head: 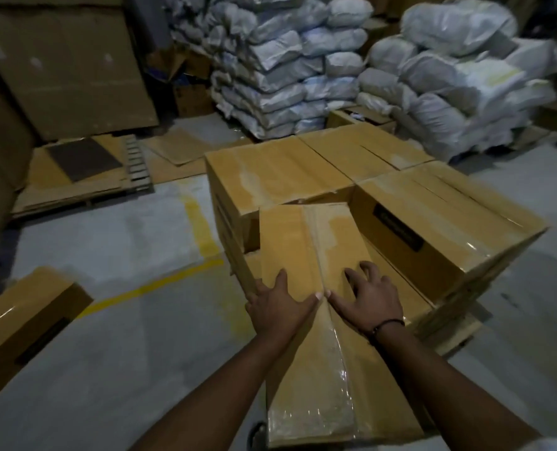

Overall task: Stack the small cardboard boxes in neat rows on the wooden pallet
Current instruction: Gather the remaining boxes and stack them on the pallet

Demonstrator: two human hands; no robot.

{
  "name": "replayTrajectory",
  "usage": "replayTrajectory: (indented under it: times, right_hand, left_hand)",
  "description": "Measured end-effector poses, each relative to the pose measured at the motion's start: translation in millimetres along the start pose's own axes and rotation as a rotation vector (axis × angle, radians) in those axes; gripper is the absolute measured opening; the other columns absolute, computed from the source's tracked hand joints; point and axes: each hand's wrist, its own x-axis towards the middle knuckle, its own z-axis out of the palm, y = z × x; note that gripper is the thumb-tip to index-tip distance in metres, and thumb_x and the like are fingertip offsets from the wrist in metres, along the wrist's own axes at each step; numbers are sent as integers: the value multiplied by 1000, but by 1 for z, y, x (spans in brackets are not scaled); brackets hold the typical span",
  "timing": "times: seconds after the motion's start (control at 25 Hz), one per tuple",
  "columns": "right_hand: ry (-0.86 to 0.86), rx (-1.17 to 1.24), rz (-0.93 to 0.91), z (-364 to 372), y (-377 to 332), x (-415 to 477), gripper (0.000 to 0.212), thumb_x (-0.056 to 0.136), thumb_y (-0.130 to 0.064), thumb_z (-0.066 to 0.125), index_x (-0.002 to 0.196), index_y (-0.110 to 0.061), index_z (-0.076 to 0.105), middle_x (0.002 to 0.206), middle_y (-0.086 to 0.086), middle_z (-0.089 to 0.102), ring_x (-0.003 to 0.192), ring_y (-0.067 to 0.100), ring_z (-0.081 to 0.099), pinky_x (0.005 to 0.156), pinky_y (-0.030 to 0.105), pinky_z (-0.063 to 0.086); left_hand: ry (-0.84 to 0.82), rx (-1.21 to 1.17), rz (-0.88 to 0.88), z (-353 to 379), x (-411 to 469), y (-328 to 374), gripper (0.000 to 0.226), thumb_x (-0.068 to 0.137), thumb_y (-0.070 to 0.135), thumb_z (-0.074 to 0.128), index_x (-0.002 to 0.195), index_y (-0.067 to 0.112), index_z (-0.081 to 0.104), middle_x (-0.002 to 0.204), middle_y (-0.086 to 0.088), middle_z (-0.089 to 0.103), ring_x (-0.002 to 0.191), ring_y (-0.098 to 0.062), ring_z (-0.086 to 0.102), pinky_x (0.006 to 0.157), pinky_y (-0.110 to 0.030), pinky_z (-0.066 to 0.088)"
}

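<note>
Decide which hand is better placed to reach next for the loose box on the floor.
Left, probably. The loose box lies on the floor to the person's left, and the left hand rests at the left edge of the taped box. The right hand would have to cross over it.

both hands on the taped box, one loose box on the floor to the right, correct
No: the head view shows the loose box on the floor to the left. The left hand and right hand are on the taped box.
</note>
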Motion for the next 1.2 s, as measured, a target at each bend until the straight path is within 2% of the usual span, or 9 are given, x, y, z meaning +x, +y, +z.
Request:
replayTrajectory:
  times: [0.36, 0.52, 0.68, 0.76, 0.84, 0.96, 1.04, 1.12, 1.2]
  right_hand:
    - [-100, -37, 147, -1, 67, 94, 88, 74, -92, 35, 146, -42, 40, 158, -4, 24, 127, 30, 40, 106, 45, 40]
    - [-118, -47, 112, 3, 105, 140, 88, 75, -92, 33, 145, -41, 43, 157, -3, 25, 126, 32, 41, 105, 45, 40]
    - [-141, 16, 24, 14, 157, 221, 85, 75, -89, 42, 144, -39, 46, 157, -2, 27, 131, 33, 37, 108, 48, 38]
    - [-225, 155, 18, 18, 188, 261, 81, 80, -80, 51, 147, -37, 44, 161, 0, 23, 140, 34, 29, 113, 50, 33]
    - [-361, 140, -55, 28, 218, 285, 79, 85, -72, 57, 152, -35, 39, 165, 2, 17, 147, 33, 21, 117, 52, 28]
    - [-539, -76, -214, 58, 262, 280, 84, 86, -71, 56, 156, -34, 29, 168, 5, 7, 152, 36, 10, 120, 56, 20]
    - [-649, -161, -334, 71, 290, 261, 90, 87, -73, 53, 160, -33, 18, 169, 7, -4, 153, 38, 0, 121, 59, 11]
    - [-666, -189, -402, 78, 309, 238, 93, 89, -73, 49, 161, -32, 7, 168, 7, -14, 154, 38, -10, 122, 60, 4]
    - [-627, -196, -452, 76, 322, 223, 91, 91, -72, 45, 161, -32, 4, 168, 7, -16, 154, 37, -13, 122, 59, 2]
  left_hand:
    - [-147, 28, 99, 50, 88, 81, 100, 71, 89, 53, 155, 38, 29, 152, -18, 33, 134, -45, 36, 109, -51, 34]
    - [-106, 45, 112, 79, 115, 113, 94, 74, 87, 52, 153, 41, 31, 157, -21, 27, 140, -48, 28, 113, -55, 32]
    - [-87, -9, 63, 118, 153, 163, 84, 77, 82, 57, 148, 42, 38, 156, -16, 28, 137, -46, 33, 109, -51, 37]
    - [-109, -114, 68, 137, 173, 180, 76, 83, 70, 64, 148, 38, 41, 154, -14, 33, 136, -42, 40, 107, -45, 41]
    - [-151, -170, 35, 158, 175, 187, 76, 89, 56, 69, 153, 27, 40, 154, -15, 38, 138, -36, 44, 107, -38, 42]
    - [-239, -79, -77, 197, 143, 189, 85, 91, 48, 70, 159, 18, 29, 157, -19, 36, 142, -33, 40, 107, -34, 40]
    - [-285, -83, -101, 222, 111, 190, 88, 92, 46, 70, 160, 16, 24, 161, -14, 34, 144, -29, 38, 108, -29, 36]
    - [-317, -80, -78, 241, 80, 192, 94, 91, 47, 71, 162, 19, 18, 164, -8, 29, 146, -26, 36, 110, -28, 34]
    - [-327, -56, -80, 253, 58, 198, 99, 87, 52, 73, 163, 27, 14, 166, -8, 25, 145, -27, 38, 110, -31, 38]
